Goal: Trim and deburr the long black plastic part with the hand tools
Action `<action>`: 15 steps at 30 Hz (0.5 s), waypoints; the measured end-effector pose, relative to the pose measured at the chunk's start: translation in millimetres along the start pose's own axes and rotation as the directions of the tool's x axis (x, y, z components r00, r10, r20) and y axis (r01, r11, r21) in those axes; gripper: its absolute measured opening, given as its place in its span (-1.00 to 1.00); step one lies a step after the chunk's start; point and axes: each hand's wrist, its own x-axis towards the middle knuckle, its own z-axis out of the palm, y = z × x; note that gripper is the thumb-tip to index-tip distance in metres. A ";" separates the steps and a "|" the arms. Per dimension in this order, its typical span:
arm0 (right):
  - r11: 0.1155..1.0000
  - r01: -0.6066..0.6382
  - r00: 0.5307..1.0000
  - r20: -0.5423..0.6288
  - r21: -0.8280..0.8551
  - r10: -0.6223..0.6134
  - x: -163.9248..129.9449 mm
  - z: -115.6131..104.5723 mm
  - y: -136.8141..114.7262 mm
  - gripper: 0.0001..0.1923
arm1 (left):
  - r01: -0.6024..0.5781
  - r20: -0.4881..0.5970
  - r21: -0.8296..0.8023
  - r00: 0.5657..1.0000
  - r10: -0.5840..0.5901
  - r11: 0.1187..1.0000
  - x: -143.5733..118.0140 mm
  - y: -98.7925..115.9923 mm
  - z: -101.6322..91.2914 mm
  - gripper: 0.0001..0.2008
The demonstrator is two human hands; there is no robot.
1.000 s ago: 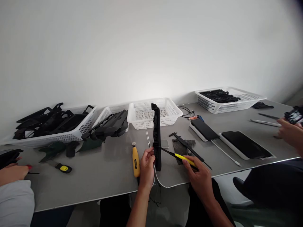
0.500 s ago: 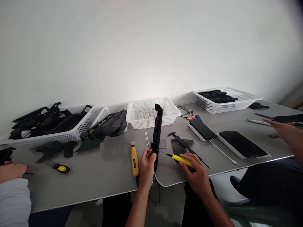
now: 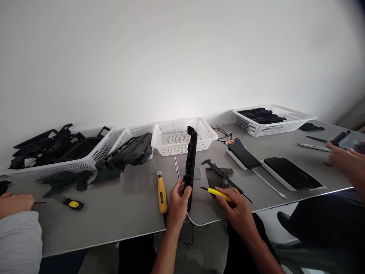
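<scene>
Item: long black plastic part (image 3: 190,163), held near upright, slightly tilted, lower end close above the grey surface (image 3: 119,213); left hand (image 3: 178,203) closed round its lower portion, thumb on the near edge.

Item: yellow-handled knife (image 3: 218,193), gripped in the right hand (image 3: 238,211), fingers wrapped over the handle, dark tip pointing left toward the part, just beside it but apart.

Step in hand, as judged: part presented for trimming or scraping along its edge; blade not yet on it; next move calls for steadying the part and bringing the tip to the edge with a light, controlled stroke away from the holding thumb.

Adjacent: yellow hand tool (image 3: 162,190) lying left of the left hand; black caliper (image 3: 222,176) behind the knife; empty white basket (image 3: 182,136) beyond; basket of black parts (image 3: 94,154) far left; two dark tablets (image 3: 292,174) right.

Others: a co-worker's hand (image 3: 342,158) at right edge holding a dark object; another person's hand (image 3: 17,201) at left.
</scene>
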 end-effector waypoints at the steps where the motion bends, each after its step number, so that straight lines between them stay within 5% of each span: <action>1: 1.000 -0.021 1.000 -0.011 0.006 0.021 0.3 -0.7 0.0 -0.61 | 0.003 -0.005 -0.006 1.000 -0.003 1.000 -0.2 -0.4 0.1 -0.47; 15: 0.995 -0.080 0.997 -0.012 0.053 0.081 1.0 -3.7 -4.9 -0.58 | 0.008 -0.013 -0.009 1.000 -0.009 1.000 -1.0 -0.6 -1.0 -0.49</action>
